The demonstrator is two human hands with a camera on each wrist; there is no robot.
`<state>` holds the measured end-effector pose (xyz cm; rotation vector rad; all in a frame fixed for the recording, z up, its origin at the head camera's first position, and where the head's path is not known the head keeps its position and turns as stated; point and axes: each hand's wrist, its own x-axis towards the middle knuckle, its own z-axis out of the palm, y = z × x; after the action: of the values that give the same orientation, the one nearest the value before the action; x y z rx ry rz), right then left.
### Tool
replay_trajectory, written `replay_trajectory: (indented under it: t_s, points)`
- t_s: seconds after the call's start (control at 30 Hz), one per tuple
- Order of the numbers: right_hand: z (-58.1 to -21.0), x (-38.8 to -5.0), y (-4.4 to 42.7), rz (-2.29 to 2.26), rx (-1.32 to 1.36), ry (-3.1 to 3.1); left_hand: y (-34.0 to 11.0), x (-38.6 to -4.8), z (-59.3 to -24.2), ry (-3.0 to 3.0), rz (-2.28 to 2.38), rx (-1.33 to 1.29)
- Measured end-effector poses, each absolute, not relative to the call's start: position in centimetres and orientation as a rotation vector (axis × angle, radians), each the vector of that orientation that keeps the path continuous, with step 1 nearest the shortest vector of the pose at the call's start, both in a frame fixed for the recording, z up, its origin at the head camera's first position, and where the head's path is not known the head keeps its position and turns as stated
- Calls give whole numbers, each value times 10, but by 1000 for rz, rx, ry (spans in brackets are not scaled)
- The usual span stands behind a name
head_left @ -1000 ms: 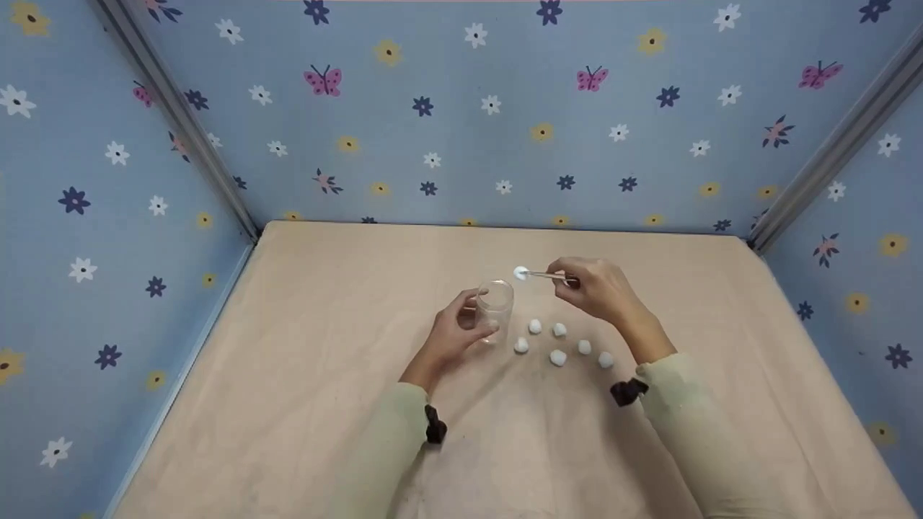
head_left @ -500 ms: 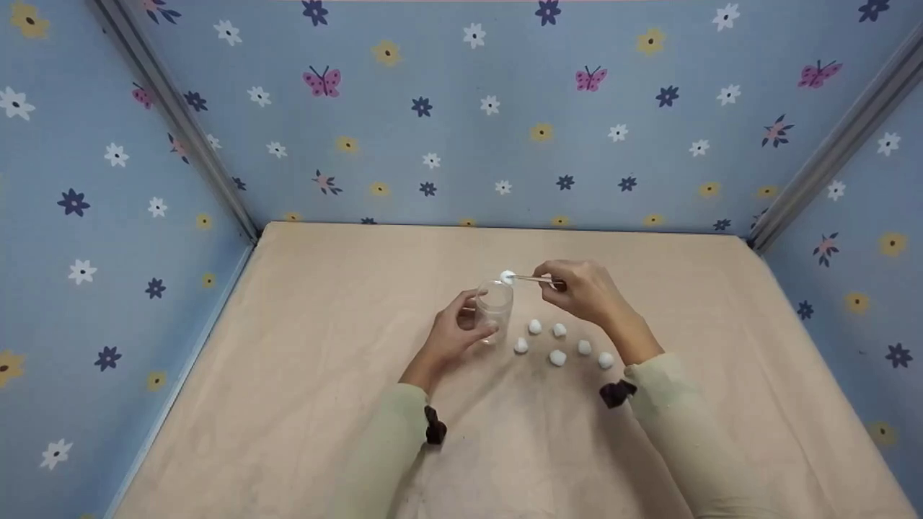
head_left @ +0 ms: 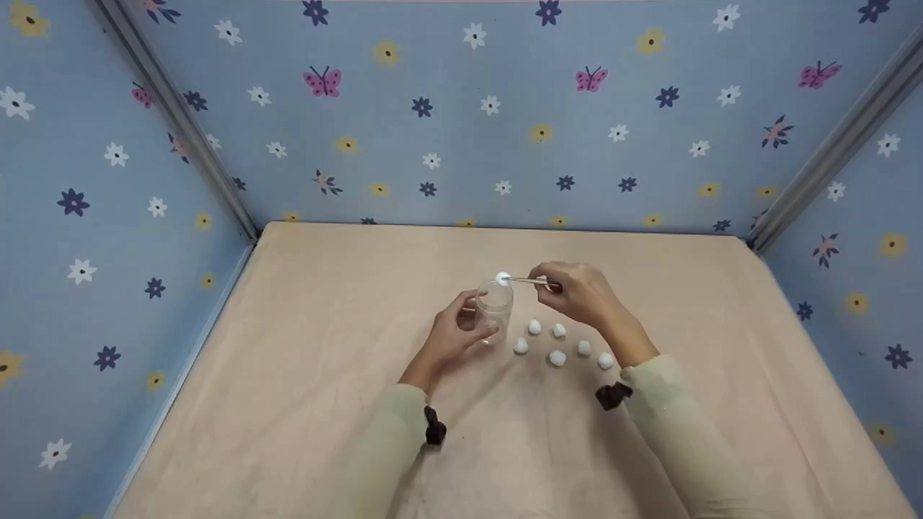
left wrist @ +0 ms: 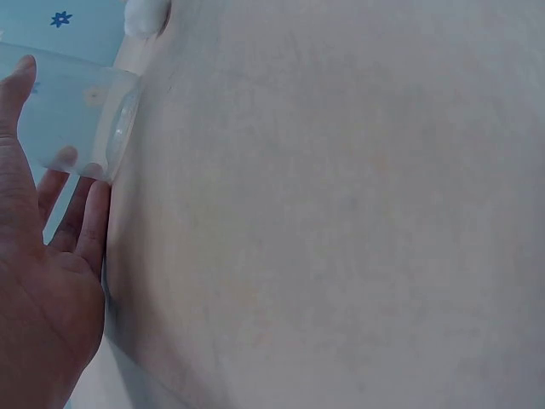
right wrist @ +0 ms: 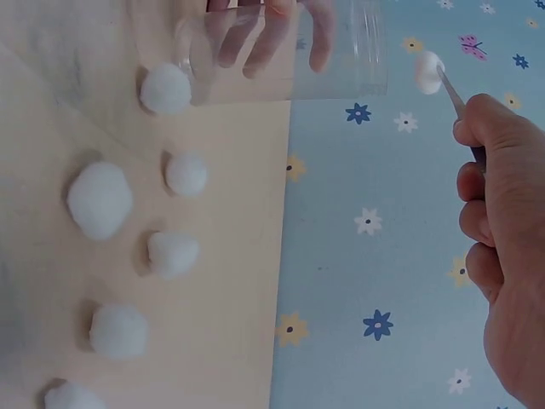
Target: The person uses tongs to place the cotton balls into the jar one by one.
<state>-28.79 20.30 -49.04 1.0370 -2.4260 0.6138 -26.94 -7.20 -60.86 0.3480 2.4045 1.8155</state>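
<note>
My left hand (head_left: 453, 333) holds a clear plastic jar (head_left: 495, 317) upright on the table, fingers and thumb around its side. Its mouth faces up, and the left hand's fingers show through the wall in the right wrist view. Tweezers (head_left: 530, 280) are pinched in my right hand (head_left: 583, 292), pointing left. At their tips a white cotton ball (right wrist: 428, 73) is gripped, just above the jar's rim and apart from it in the right wrist view. Several more cotton balls (head_left: 557, 358) lie loose on the table, right of the jar and below the right hand.
A beige cloth (head_left: 324, 324) covers the table. Blue panels (head_left: 461, 130) with flowers and butterflies stand at the back and both sides, with grey metal posts (head_left: 173, 115) at the corners. Dark wrist devices (head_left: 435, 427) sit at both sleeves.
My right hand has moved left, carrying the cotton ball in the tweezers from beside the jar to over its rim. The left hand, jar and loose cotton balls have stayed put.
</note>
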Motion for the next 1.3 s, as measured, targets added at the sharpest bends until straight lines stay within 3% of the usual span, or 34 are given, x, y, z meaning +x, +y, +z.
replay_trajectory:
  t_s: [1.3]
  points:
    - [-500, -284, 226, 658, 1008, -2482, -72, -270, -608, 2437, 1768, 364]
